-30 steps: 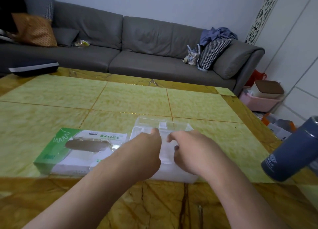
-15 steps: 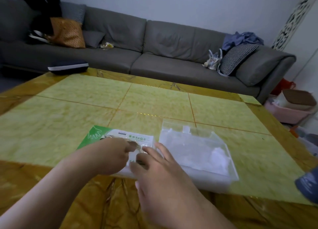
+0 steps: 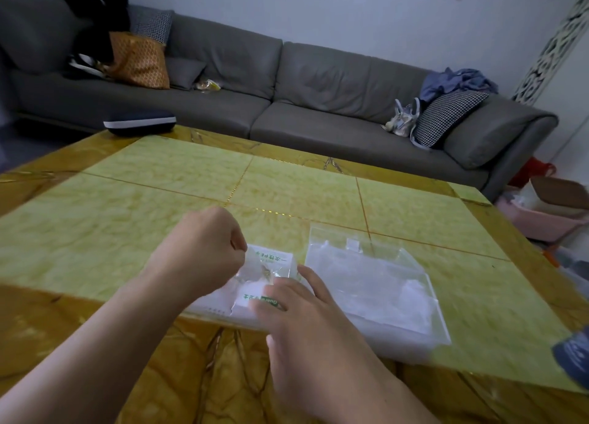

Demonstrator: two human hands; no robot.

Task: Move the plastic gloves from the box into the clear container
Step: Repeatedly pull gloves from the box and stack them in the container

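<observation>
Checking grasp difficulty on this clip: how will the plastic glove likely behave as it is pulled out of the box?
The plastic glove looks thin and crumpled where the left hand pinches it, so probably floppy and very light. The film is glossy, so it may slip or cling. The box looks light too; the right hand resting flat on it likely keeps it from lifting.

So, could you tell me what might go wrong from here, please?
The left hand pinches a thin plastic glove drawn from the box; several could come out together or tear. The right hand only presses flat, so the box may lift. The clear container lies near the table edge.
</observation>
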